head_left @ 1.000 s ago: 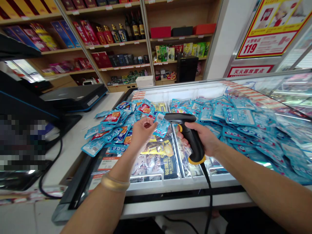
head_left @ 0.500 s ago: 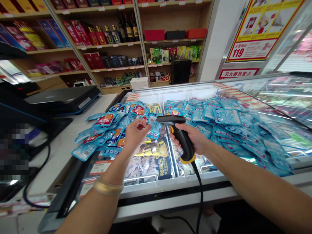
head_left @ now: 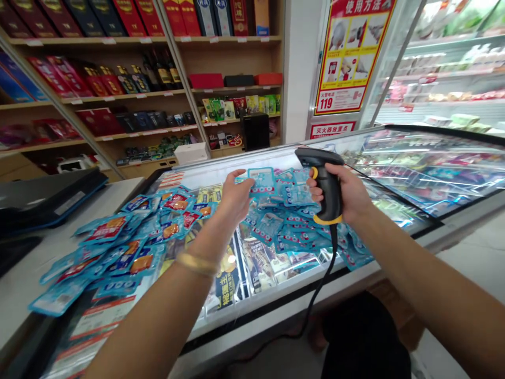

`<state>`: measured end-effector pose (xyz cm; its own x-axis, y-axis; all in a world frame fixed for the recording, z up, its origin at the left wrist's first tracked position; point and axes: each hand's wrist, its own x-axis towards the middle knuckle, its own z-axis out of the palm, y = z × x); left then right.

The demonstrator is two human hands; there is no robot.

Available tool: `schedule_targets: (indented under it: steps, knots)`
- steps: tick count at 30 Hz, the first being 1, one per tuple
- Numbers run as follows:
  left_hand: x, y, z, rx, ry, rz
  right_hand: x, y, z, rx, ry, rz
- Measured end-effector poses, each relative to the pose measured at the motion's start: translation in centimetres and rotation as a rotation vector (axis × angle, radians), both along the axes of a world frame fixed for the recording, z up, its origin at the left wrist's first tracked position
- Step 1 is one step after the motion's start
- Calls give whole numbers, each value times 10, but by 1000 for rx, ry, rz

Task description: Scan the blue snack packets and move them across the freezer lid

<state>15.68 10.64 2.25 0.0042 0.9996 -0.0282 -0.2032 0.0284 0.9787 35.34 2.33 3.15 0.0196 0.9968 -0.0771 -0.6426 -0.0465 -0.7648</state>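
Observation:
My right hand (head_left: 351,192) is wrapped around the grip of a black and yellow barcode scanner (head_left: 330,192), its head tipped to the left and its cord hanging down. The fingers of my left hand (head_left: 236,197) are at the left edge of a blue snack packet (head_left: 263,180), which they appear to pinch; the fingertips are partly hidden. Below the scanner and this packet spreads a pile of similar blue packets (head_left: 298,223). Left of my left forearm lies another pile of blue packets with red and orange prints (head_left: 130,247).
Both piles rest on the glass top of a chest freezer (head_left: 284,287) with packaged goods inside. A black scale-like device (head_left: 51,197) stands on the white counter (head_left: 118,192) at left. Behind are stocked shelves (head_left: 232,90) and a white box (head_left: 192,152).
The view has swung to the right. My left hand has moved from the left pile side to the right pile, with a packet at its fingers. The scanner has moved farther from my left hand.

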Motion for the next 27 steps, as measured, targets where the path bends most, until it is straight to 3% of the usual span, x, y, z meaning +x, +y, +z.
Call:
schedule_targets:
  steps: [2,4,7,10,15,20,23,27]
  knots:
    - [31,7,-3,68,224,-8,21,-3,-2,-4,19,-52]
    - [53,9,-10,250,601,-42,35,-4,-7,-24,37,-79]
    - [68,4,-25,536,1184,-197,43,-3,-20,-83,47,-98]
    - [72,0,-33,606,1438,-307,44,0,-32,-110,54,-100]
    - [79,1,-30,593,1498,-344,46,5,-35,-93,58,-98]
    - [62,-2,-27,595,1340,-292,38,-2,-20,-59,19,-95]
    - [21,-1,-25,651,1211,-173,18,-4,-10,-42,-14,-47]
    - [-64,5,-26,603,1171,24,-31,6,-7,-9,-31,93]
